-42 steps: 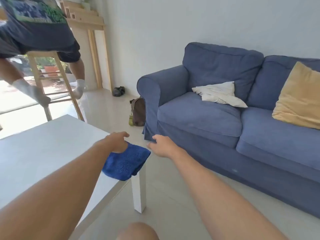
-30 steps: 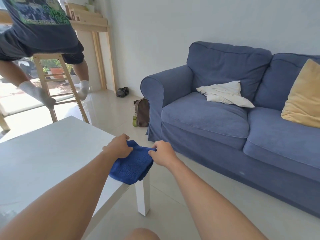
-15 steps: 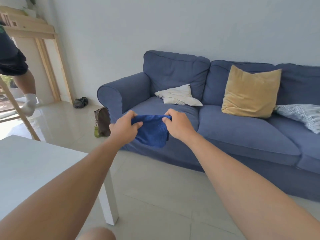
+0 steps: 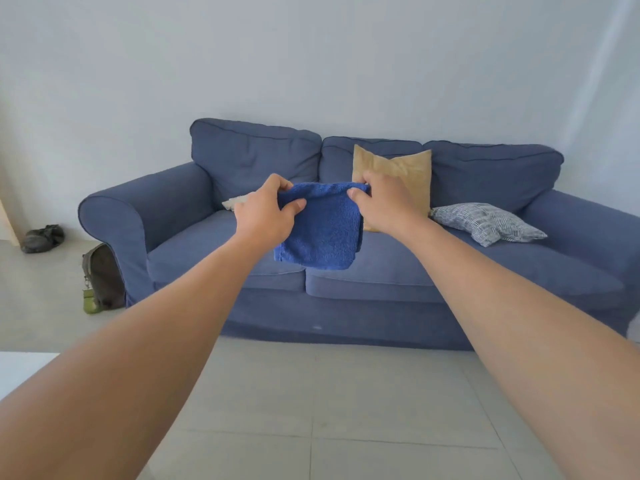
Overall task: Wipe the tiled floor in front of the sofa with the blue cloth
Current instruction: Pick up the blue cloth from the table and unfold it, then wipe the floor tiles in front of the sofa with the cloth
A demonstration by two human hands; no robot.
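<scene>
I have the blue cloth (image 4: 320,233) up in the air in front of the sofa (image 4: 346,271), hanging level with its seat cushions and well above the tiled floor (image 4: 311,403) that runs along the sofa's front edge. My left hand (image 4: 265,216) is pinched closed on the cloth's upper left corner, thumb laid across the face of it, and my right hand (image 4: 384,202) is pinched closed on the upper right corner, so each grip has hold of the top hem and nothing else. The cloth droops straight down between them, so I judge it light, soft and wholly limp: it will not keep a shape by itself and should bunch or fold under any push. It looks like a deep blue terry towel with a nubbly pile, seemingly doubled over, roughly square, with its lower edge hanging slightly uneven. For wiping I would gather it into a flat pad under one palm rather than hold it by the corners, since a corner hold would let it trail and roll. Behind it on the sofa sit a tan cushion (image 4: 408,171) and a striped pillow (image 4: 485,223); a dark bag (image 4: 104,278) leans at the sofa's left arm.
</scene>
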